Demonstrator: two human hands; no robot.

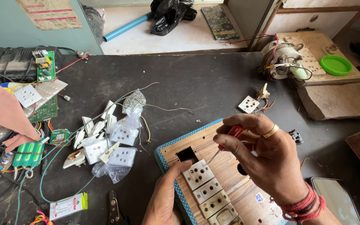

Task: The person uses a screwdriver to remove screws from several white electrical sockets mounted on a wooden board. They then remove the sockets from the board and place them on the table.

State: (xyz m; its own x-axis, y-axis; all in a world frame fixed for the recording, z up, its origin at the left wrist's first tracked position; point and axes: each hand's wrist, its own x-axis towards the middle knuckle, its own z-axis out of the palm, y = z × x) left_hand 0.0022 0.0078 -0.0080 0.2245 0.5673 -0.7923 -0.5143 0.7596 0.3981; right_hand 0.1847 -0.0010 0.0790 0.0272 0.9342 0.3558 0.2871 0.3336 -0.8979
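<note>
Down at the desk's near edge, the left hand [165,196] pins the wooden switchboard [226,175] by its top white socket [198,174], steadying it while the right hand [267,156], fingers closed round a red-handled screwdriver [229,137], sets the tip there.

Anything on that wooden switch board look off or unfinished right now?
Yes. The wooden board has an empty square cutout above the row of white sockets, where the right hand points a red-handled screwdriver. The left hand steadies the top socket.

A red-handled screwdriver [226,143] slants down, its tip at a white socket module [198,174]. That module heads a row of sockets seated flat in a wooden switchboard [230,183] edged in blue, lying on the dark bench.
</note>
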